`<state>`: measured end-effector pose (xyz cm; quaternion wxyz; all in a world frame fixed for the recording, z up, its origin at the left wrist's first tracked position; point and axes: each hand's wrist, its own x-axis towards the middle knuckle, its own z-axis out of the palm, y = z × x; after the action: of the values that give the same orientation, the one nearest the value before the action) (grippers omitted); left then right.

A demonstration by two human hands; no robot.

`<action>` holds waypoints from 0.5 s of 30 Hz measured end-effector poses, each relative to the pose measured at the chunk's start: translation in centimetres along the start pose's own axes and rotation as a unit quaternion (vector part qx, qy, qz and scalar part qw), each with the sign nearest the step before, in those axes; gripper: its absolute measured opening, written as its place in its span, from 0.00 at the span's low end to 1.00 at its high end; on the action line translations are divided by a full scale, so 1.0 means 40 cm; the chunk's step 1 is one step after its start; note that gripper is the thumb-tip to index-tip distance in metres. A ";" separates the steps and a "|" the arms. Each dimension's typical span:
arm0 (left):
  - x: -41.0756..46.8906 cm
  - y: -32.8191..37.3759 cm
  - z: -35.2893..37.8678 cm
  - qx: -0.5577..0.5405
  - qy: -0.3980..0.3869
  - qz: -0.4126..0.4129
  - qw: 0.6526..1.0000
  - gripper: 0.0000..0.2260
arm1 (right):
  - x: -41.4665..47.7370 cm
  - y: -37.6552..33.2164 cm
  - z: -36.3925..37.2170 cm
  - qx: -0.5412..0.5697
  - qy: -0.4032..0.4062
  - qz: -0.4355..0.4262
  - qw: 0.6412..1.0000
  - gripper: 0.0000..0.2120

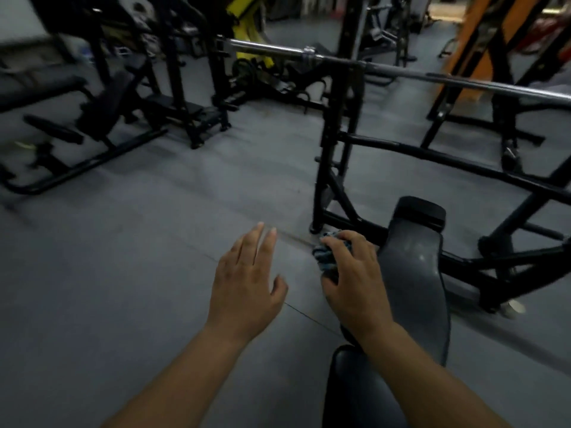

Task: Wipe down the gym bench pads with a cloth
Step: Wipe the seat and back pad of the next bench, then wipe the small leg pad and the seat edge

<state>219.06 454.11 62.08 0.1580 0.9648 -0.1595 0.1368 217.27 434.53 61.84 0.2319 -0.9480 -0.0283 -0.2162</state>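
Note:
A dark bench back pad (pixel 415 273) stretches away from me at lower right, ending in a black end cap. The seat pad (pixel 355 387) lies nearer, at the bottom edge. My right hand (pixel 352 282) grips a bunched blue-grey cloth (pixel 326 253) at the left edge of the back pad, and my forearm crosses the gap between the two pads. My left hand (pixel 247 279) hovers over the grey floor to the left of the bench, fingers straight and spread, holding nothing.
A black rack frame (pixel 333 143) stands at the bench's far end, carrying a steel barbell (pixel 401 72) across the top. Other black machines (pixel 117 97) crowd the left and back. Grey rubber floor (pixel 139 257) spreads to the left. An orange upright (pixel 472 38) stands at the top right.

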 end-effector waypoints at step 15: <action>-0.285 -0.400 -0.383 0.114 0.078 -0.242 0.960 0.34 | 0.069 -0.597 0.223 0.148 -0.045 -0.253 0.955 0.23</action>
<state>211.00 476.87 68.30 0.0872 0.9726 0.1084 0.1862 219.65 459.70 66.09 0.3053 -0.8738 -0.3093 -0.2182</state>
